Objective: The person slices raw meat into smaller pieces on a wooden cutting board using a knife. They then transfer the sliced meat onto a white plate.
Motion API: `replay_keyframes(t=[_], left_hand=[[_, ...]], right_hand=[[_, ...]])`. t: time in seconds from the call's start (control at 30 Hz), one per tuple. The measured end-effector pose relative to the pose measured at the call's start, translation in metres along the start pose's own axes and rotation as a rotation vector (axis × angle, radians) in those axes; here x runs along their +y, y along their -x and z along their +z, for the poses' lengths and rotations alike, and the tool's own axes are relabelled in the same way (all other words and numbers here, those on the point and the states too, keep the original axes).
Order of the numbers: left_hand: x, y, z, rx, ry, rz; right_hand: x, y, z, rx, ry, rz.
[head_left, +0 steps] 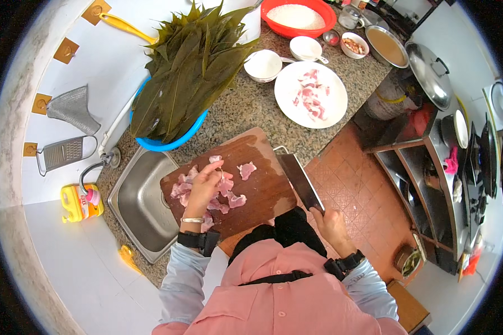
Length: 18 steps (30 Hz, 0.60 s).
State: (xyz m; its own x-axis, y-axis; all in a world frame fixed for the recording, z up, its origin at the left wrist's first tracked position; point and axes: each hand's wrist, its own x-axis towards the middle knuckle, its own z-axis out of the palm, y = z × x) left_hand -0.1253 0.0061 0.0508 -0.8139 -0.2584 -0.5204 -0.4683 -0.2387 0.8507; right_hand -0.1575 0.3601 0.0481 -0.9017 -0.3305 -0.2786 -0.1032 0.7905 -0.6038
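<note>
My left hand (205, 187) is over the wooden cutting board (262, 195), among several chunks of raw pink meat (217, 206). Its fingers close round one piece of meat (226, 175), partly hidden by them. One separate meat chunk (246, 171) lies to the right on bare wood. Off the board's right edge, my right hand (331, 226) grips the handle of a cleaver (300, 181). The broad dark blade points away from me, its far end beside the board.
Left of the board is a steel sink (142, 195). Beyond stands a blue basin (167, 146) heaped with long green leaves (190, 72). A white plate of meat slices (285, 106), white bowls (262, 64) and a red basin of white grains (327, 14) occupy the granite counter (237, 111).
</note>
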Motion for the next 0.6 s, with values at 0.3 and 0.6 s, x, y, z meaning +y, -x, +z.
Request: replay_keyframes(t=[0.3,0.6], left_hand=[[-0.014,0.008,0.035,-0.098,-0.174,0.211],[-0.048,-0.026,-0.004,0.341,-0.640,0.344]], right_hand=[[0.007,0.002,0.003,0.010,-0.011,-0.035],[0.006,0.003,0.006,0.016,-0.008,-0.022]])
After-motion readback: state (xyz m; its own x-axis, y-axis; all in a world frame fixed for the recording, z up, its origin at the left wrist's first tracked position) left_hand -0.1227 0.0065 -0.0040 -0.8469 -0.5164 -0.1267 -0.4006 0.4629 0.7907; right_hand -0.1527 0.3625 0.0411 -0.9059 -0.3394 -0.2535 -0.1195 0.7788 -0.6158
